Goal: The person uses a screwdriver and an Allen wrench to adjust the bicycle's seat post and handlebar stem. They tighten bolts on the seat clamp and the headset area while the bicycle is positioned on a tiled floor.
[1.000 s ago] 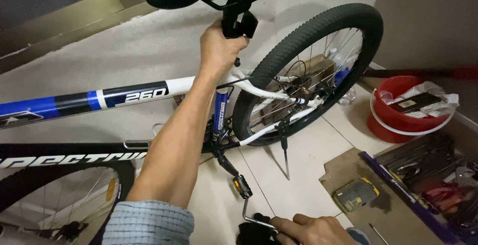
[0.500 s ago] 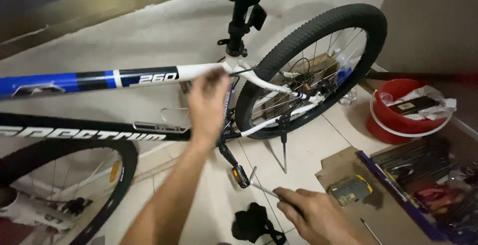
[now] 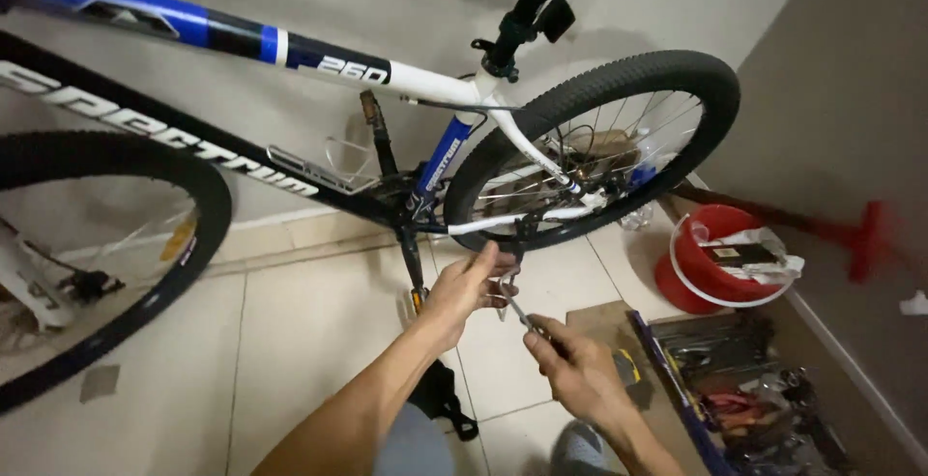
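The bike (image 3: 290, 60) stands on the pale tiled floor (image 3: 309, 341), a blue, white and black frame with a knobbly rear wheel (image 3: 619, 89) and part of the front wheel (image 3: 145, 244) showing at the other end. Its seat post (image 3: 512, 27) rises above the rear wheel, and a crank arm (image 3: 411, 259) hangs down from the frame's lowest point with a pedal (image 3: 418, 297) at its end. The kickstand (image 3: 522, 234) drops from the chainstay just beside the rear wheel. The left hand (image 3: 469, 283) is right under that kickstand, fingers curled and pinched around its lower end, close to the pedal. The right hand (image 3: 575, 360) sits a little below and beside it, closed around a thin metal tool (image 3: 517, 310) whose tip points up toward the left hand; whether the tip touches the kickstand cannot be made out. Behind the rear wheel, against the wall, a red bucket (image 3: 691, 278) holds a packet. Near the right hand lies a flat piece of cardboard (image 3: 604, 319), and beside that an open toolbox (image 3: 744, 389) full of dark tools.
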